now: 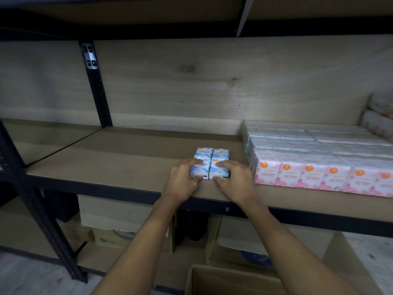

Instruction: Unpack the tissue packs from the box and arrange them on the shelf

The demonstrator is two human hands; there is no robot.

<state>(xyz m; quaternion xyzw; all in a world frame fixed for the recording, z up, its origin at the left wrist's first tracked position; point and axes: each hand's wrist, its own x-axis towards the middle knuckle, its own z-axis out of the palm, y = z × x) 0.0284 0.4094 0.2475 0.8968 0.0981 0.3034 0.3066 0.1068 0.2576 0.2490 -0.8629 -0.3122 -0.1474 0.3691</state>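
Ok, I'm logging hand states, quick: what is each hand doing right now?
Left hand: closed, gripping the front left tissue pack.
Right hand: closed, gripping the front right tissue pack.

1. Looked like a shop stockroom.
2. A black metal rack upright (96, 86) carried a bare brown board shelf (127, 150).
3. Rows of pink-and-white retail mini tissue packs (308, 173) filled it.
4. Below stood brown cardboard cartons (229, 282).

Dim light falls on a brown shelf (127, 154) with a black metal upright (96, 86), a pale plywood back panel (212, 81) and speckled grey floor (32, 277).
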